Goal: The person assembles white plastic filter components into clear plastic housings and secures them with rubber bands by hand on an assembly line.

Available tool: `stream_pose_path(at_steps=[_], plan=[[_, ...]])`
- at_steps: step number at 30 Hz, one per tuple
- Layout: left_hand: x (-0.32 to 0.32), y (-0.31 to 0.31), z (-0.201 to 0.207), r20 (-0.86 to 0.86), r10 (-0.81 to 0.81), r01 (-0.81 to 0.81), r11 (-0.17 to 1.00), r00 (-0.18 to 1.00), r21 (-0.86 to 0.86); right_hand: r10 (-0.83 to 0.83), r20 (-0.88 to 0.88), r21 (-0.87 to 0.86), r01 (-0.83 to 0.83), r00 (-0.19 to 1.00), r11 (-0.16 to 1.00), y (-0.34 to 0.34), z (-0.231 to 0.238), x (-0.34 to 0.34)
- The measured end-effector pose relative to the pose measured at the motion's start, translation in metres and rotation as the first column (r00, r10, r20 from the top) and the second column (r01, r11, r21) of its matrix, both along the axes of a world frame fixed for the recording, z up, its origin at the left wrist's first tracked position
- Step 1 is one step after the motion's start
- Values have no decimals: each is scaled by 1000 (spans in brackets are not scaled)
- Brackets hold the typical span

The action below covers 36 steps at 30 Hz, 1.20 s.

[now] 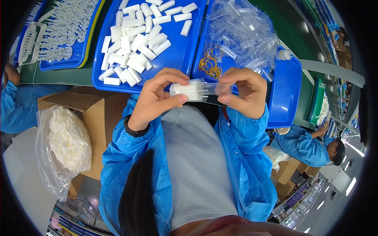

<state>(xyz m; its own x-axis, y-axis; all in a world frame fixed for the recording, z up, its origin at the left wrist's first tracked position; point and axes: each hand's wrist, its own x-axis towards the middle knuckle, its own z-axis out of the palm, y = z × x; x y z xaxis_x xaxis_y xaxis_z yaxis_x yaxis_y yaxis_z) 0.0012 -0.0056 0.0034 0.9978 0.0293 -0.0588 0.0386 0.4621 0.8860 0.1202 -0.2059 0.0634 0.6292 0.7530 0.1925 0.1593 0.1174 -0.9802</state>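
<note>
Dark hair [138, 192] hangs over my jacket [252, 181]. My left hand [154, 96] grips a white-and-clear bundle [192, 93] before me; my right hand [249, 92] pinches clear plastic [214, 89] at its end. Beyond lie white blocks [138, 41] on a blue tray [179, 51].

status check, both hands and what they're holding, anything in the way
Left hand gripping white piece. Right hand pinching clear plastic piece at the white piece's right end. Nothing visibly blocking either hand.

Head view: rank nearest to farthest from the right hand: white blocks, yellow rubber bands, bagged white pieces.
1. Yellow rubber bands: ahead-left of the right hand.
2. White blocks: farther left, on the blue tray.
3. Bagged white pieces: far left, lower in the picture.
</note>
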Motion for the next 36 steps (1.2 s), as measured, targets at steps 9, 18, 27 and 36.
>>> stream_pose_path(at_steps=[9, 18, 27, 36], plan=[[2, 0, 1, 3, -20, 20, 1000, 1000, 21, -123, -141, -45, 118, 982, 992, 0, -13, -2], [5, -9, 1, 60, 47, -56, 986, 997, 155, -124, 5, -38, 124, 992, 992, 6, -16, -15], [2, -8, -1, 91, 94, -117, 944, 991, 309, -119, 258, -7, 125, 959, 992, 6, -17, -5], [0, -10, -1, 60, 91, -103, 965, 994, 241, -162, 91, -25, 165, 983, 986, -3, -25, -13]])
